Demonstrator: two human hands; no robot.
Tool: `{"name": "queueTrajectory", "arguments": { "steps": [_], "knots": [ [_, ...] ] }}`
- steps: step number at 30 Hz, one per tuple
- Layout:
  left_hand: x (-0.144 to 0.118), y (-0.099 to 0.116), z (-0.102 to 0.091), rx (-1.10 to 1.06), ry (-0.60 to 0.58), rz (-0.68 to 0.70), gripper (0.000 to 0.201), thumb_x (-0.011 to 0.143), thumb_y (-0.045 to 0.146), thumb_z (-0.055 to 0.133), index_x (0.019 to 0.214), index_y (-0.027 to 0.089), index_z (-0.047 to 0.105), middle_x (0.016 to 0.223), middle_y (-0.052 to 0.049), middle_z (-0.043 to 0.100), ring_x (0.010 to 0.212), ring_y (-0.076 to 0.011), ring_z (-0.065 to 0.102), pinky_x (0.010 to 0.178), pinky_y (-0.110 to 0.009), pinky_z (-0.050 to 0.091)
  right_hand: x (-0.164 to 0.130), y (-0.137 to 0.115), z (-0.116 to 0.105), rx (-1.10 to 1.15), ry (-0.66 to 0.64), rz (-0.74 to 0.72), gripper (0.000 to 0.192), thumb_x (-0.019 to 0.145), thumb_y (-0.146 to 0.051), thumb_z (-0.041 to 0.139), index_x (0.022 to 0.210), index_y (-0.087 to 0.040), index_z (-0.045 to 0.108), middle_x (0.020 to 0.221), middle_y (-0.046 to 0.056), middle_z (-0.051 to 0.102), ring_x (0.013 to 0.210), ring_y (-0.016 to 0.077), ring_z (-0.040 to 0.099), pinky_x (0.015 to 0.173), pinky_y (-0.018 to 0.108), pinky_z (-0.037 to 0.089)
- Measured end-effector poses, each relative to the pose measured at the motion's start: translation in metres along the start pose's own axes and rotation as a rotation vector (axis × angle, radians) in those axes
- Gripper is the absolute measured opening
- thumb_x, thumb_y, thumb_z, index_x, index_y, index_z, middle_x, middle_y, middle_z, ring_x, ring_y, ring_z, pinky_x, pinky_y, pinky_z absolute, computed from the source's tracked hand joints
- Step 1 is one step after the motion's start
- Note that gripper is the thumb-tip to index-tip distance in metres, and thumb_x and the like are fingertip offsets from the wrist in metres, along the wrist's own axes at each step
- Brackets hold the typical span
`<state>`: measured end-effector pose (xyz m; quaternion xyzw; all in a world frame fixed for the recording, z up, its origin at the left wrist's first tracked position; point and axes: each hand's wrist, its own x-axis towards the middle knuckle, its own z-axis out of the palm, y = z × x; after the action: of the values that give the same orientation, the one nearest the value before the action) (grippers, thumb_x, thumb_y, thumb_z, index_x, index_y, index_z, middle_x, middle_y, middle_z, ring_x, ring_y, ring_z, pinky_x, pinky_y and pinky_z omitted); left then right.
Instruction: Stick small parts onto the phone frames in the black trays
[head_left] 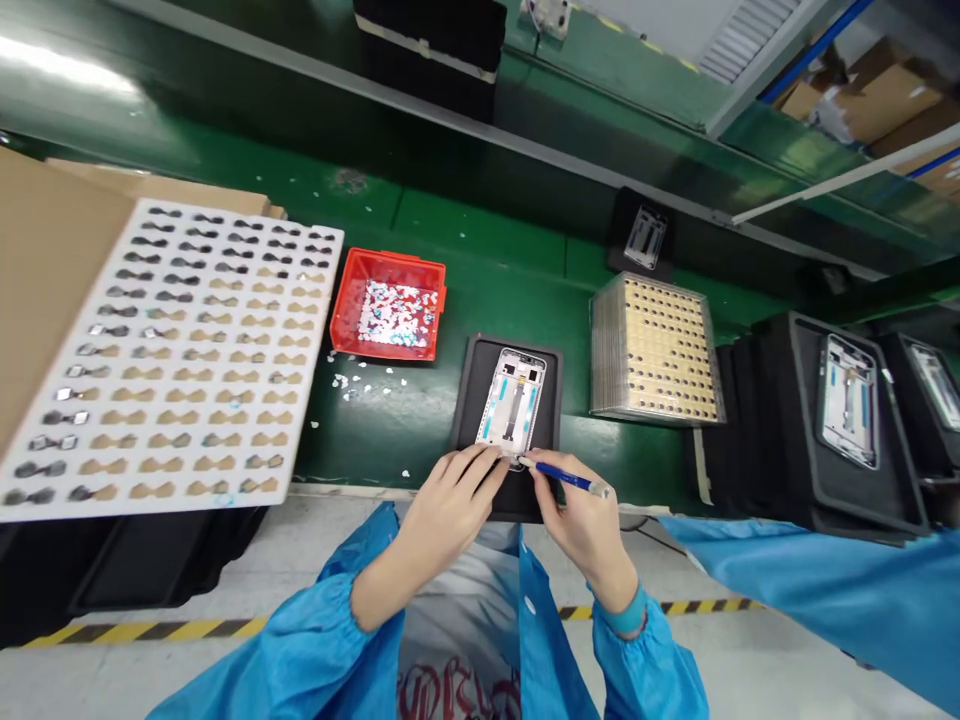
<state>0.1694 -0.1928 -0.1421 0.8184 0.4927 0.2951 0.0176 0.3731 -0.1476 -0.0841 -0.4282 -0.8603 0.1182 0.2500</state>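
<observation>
A silver phone frame [517,395] with blue strips lies in a black tray [551,385] at the bench's front edge. My left hand [457,497] rests over its lower left end, fingers bent and together, the tips touching the frame; whatever they may hold is hidden. In my right hand [583,515] is a blue pen-like tool [562,474], gripped between thumb and fingers. Its pale tip points left and meets the lower end of the frame, close to the left fingertips.
A red bin [388,258] of small white pieces stands left of the tray, with scraps beside it. Farther left is a white foam sheet [311,350] with rows of parts. On the right are stacked clear trays [611,350] and black trays [806,430] holding another phone frame [848,400].
</observation>
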Motion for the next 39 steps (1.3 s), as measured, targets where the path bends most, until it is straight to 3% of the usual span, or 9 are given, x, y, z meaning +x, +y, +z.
{"name": "queueTrajectory", "arguments": {
  "steps": [5, 12, 21, 25, 31, 35, 39],
  "knots": [
    [-0.002, 0.000, -0.002, 0.013, -0.077, -0.006, 0.045, 0.098, 0.010, 0.054, 0.138, 0.016, 0.074, 0.133, -0.016, 0.075, 0.127, -0.0294, 0.063, 0.100, -0.038, 0.053, 0.006, -0.007, -0.004, -0.058, -0.061, -0.046, 0.023, 0.110, -0.008, 0.051, 0.123, -0.021, 0.064, 0.107, 0.010, 0.083, 0.093, 0.0239, 0.082, 0.080, 0.035, 0.066],
    [0.005, 0.001, -0.003, 0.085, -0.140, 0.014, 0.045, 0.100, 0.011, 0.054, 0.140, 0.018, 0.073, 0.131, -0.013, 0.075, 0.121, -0.0280, 0.065, 0.095, -0.037, 0.053, 0.011, -0.015, -0.004, -0.195, -0.120, -0.026, 0.019, 0.113, -0.012, 0.045, 0.116, -0.019, 0.063, 0.095, 0.009, 0.081, 0.078, 0.0246, 0.078, 0.069, 0.035, 0.062],
    [0.017, -0.001, -0.010, 0.120, -0.227, 0.066, 0.039, 0.102, 0.014, 0.056, 0.137, 0.018, 0.073, 0.128, -0.013, 0.075, 0.115, -0.0275, 0.066, 0.090, -0.037, 0.053, 0.007, -0.008, -0.001, 0.010, -0.107, 0.143, 0.018, 0.115, -0.019, 0.048, 0.116, -0.021, 0.066, 0.107, 0.011, 0.083, 0.091, 0.0251, 0.083, 0.079, 0.033, 0.066],
    [0.023, -0.003, -0.014, 0.108, -0.276, 0.080, 0.039, 0.100, 0.015, 0.060, 0.137, 0.016, 0.072, 0.124, -0.013, 0.074, 0.113, -0.0274, 0.066, 0.086, -0.036, 0.052, 0.006, -0.006, 0.000, 0.238, -0.021, 0.310, 0.014, 0.110, -0.018, 0.056, 0.112, -0.024, 0.069, 0.108, 0.007, 0.083, 0.091, 0.0218, 0.083, 0.079, 0.030, 0.068],
    [0.019, -0.005, -0.011, 0.101, -0.229, 0.100, 0.040, 0.102, 0.017, 0.057, 0.140, 0.016, 0.070, 0.126, -0.014, 0.074, 0.115, -0.0274, 0.066, 0.089, -0.037, 0.052, -0.003, -0.008, 0.002, 0.400, 0.232, 0.494, 0.009, 0.109, -0.025, 0.063, 0.111, -0.024, 0.072, 0.107, 0.007, 0.082, 0.091, 0.0216, 0.083, 0.077, 0.031, 0.071],
    [0.021, -0.002, -0.007, 0.047, -0.304, 0.077, 0.039, 0.106, 0.022, 0.059, 0.144, 0.017, 0.066, 0.134, -0.014, 0.073, 0.123, -0.0270, 0.066, 0.095, -0.038, 0.054, 0.006, -0.029, 0.009, 0.446, 0.248, 0.427, 0.010, 0.108, -0.025, 0.066, 0.112, -0.024, 0.075, 0.108, 0.007, 0.082, 0.092, 0.0220, 0.083, 0.079, 0.032, 0.072],
    [0.019, -0.005, -0.012, -0.038, -0.441, 0.060, 0.034, 0.109, 0.025, 0.056, 0.139, 0.020, 0.068, 0.137, -0.012, 0.074, 0.132, -0.0267, 0.067, 0.106, -0.040, 0.057, 0.041, -0.073, 0.023, 0.463, 0.171, 0.159, 0.015, 0.106, -0.018, 0.067, 0.114, -0.025, 0.077, 0.107, 0.008, 0.083, 0.099, 0.0253, 0.083, 0.092, 0.040, 0.071]
  ]
}}
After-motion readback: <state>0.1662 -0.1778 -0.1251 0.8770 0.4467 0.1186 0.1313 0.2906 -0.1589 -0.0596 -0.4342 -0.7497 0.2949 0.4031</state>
